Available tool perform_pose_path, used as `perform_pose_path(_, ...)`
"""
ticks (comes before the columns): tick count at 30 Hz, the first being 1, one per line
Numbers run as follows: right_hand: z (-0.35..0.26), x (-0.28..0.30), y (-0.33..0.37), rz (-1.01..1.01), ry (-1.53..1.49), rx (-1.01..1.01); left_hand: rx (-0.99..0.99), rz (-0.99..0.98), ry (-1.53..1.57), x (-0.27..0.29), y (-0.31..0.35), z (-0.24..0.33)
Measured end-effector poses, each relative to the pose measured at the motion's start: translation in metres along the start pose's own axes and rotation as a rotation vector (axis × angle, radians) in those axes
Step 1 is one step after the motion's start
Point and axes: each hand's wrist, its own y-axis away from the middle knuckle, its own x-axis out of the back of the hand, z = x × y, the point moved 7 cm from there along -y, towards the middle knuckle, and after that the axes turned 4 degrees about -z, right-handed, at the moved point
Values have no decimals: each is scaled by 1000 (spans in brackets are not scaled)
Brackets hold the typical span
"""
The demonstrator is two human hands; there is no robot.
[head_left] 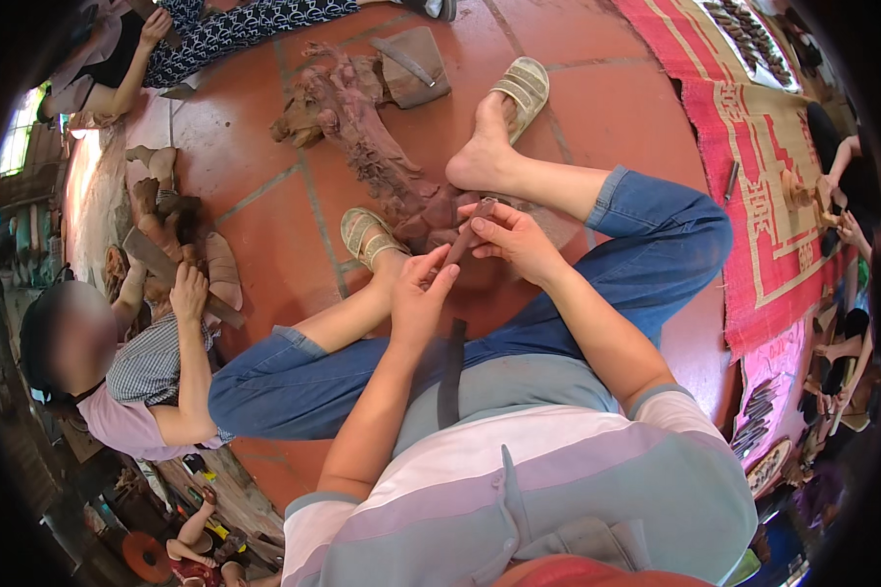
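Right hand (515, 241) holds stick (464, 242) — tiles (274, 249) stretch leftward.

The person's bare left forearm (377, 401) rises from the lower part of the view, its wrist nearly straight, and leads to the bare left hand (423, 279), whose thumb and fingers (433, 262) close in a light pinch. The bare right forearm (602, 318) slants inward to the bare right hand (524, 243), thumb side up, its thumb and index finger also drawn together in a pinch. The two hands work in front of the torso (519, 440), near each other but apart, the right one slightly farther out. Both elbows are bent. The legs (656, 235), in rolled blue denim, fold with knees spread wide
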Motion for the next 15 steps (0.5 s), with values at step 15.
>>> perform_pose_path(15, 12, -9, 3, -56, 135, 5, 176, -182, 334, -17, -40, 15)
